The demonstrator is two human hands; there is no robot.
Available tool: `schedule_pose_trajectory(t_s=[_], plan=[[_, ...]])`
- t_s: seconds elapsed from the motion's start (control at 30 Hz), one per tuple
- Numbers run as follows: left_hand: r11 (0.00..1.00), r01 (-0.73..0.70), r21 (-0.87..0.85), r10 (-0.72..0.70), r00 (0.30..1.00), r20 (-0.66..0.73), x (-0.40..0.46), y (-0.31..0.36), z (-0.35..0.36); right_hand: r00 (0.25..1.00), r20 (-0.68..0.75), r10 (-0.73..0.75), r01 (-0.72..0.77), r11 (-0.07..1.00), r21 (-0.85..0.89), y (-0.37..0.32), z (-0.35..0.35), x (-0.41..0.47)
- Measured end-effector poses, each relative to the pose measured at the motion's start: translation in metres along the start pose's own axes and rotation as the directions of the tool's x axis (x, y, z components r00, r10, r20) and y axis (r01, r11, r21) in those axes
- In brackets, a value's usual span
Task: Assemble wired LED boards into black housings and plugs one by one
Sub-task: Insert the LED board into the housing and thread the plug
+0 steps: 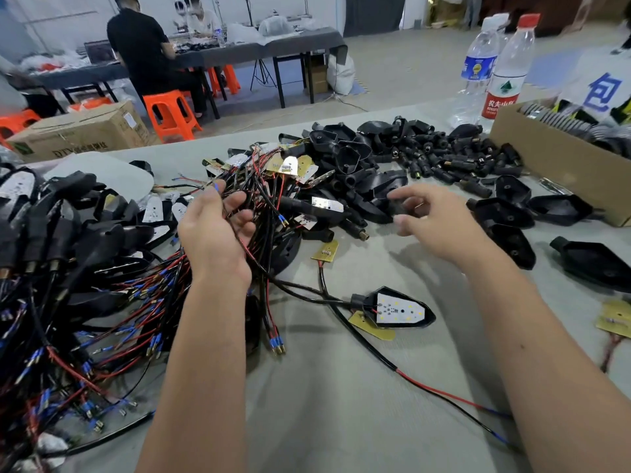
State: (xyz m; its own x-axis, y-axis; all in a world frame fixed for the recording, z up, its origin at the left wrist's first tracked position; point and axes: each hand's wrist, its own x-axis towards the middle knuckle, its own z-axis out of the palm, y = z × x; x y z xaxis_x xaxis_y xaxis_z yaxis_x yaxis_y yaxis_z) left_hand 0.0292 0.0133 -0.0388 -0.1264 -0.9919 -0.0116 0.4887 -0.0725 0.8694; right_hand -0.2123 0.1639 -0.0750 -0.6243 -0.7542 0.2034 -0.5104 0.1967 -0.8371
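Finished units (pixel 51 233) heaped at left, one assembled housing (pixel 399 308) lower centre, loose housings (pixel 358 165) and plugs (pixel 444 158) upper right; our left hand (pixel 215 233) grips wires (pixel 259 199), right hand (pixel 430 220) loosely curled, holding nothing we can tell.

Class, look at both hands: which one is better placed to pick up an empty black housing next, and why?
The right hand. It hovers, fingers loosely open, at the edge of the pile of housings, and appears to hold nothing. The left hand is already holding a bundle of wires.
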Motion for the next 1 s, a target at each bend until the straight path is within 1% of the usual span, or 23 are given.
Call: schedule_pose_trajectory(t_s=[0.07, 0.13, 0.2, 0.27, 0.33, 0.4, 0.47, 0.53, 0.67, 0.7, 0.73, 0.8, 0.83, 0.87, 1.0], plan=[[0.998, -0.036, 0.043, 0.035, 0.999, 0.028, 0.003, 0.001, -0.005, 0.997, 0.081, -0.016, -0.001, 0.978, 0.207, -0.008, 0.005, -0.002], [0.975, -0.089, 0.203, 0.069, 0.992, 0.101, 0.002, -0.001, -0.007, 0.987, 0.151, -0.048, -0.019, 0.909, 0.415, -0.016, 0.014, -0.006], [0.891, -0.17, 0.421, 0.075, 0.969, 0.234, 0.0, -0.005, -0.005, 0.982, 0.178, -0.058, -0.049, 0.838, 0.544, -0.023, 0.023, -0.008], [0.794, -0.264, 0.548, 0.045, 0.924, 0.38, -0.005, -0.011, 0.002, 0.983, 0.175, -0.049, -0.061, 0.817, 0.573, -0.026, 0.031, -0.008], [0.757, -0.322, 0.569, 0.012, 0.877, 0.48, -0.012, -0.019, 0.01, 0.986, 0.167, -0.001, -0.105, 0.773, 0.625, -0.027, 0.036, -0.008], [0.75, -0.339, 0.568, -0.019, 0.847, 0.531, -0.017, -0.028, 0.016, 0.982, 0.17, 0.08, -0.18, 0.658, 0.731, -0.028, 0.04, -0.007], [0.74, -0.328, 0.587, -0.06, 0.838, 0.543, -0.019, -0.036, 0.019, 0.977, 0.165, 0.134, -0.212, 0.547, 0.81, -0.028, 0.042, -0.006], [0.749, -0.295, 0.594, -0.091, 0.842, 0.532, -0.019, -0.039, 0.019, 0.975, 0.156, 0.157, -0.215, 0.496, 0.842, -0.028, 0.043, -0.004], [0.782, -0.244, 0.574, -0.107, 0.854, 0.509, -0.02, -0.04, 0.019, 0.979, 0.161, 0.125, -0.202, 0.505, 0.839, -0.03, 0.044, -0.006], [0.789, -0.239, 0.567, -0.104, 0.856, 0.506, -0.021, -0.04, 0.019, 0.982, 0.161, 0.104, -0.191, 0.528, 0.827, -0.03, 0.043, -0.006], [0.794, -0.236, 0.56, -0.099, 0.86, 0.501, -0.022, -0.039, 0.019, 0.985, 0.157, 0.075, -0.171, 0.59, 0.789, -0.029, 0.042, -0.006], [0.79, -0.248, 0.56, -0.074, 0.869, 0.489, -0.021, -0.039, 0.019, 0.986, 0.169, 0.001, -0.108, 0.771, 0.627, -0.028, 0.039, -0.008], [0.781, -0.261, 0.567, -0.057, 0.875, 0.481, -0.021, -0.039, 0.019, 0.982, 0.188, -0.023, -0.087, 0.827, 0.556, -0.028, 0.039, -0.008], [0.77, -0.275, 0.576, -0.04, 0.88, 0.473, -0.021, -0.039, 0.018, 0.977, 0.21, -0.026, -0.088, 0.853, 0.515, -0.028, 0.038, -0.009], [0.715, -0.315, 0.624, -0.021, 0.883, 0.469, -0.019, -0.042, 0.015, 0.963, 0.268, 0.02, -0.159, 0.848, 0.505, -0.031, 0.039, -0.01]])
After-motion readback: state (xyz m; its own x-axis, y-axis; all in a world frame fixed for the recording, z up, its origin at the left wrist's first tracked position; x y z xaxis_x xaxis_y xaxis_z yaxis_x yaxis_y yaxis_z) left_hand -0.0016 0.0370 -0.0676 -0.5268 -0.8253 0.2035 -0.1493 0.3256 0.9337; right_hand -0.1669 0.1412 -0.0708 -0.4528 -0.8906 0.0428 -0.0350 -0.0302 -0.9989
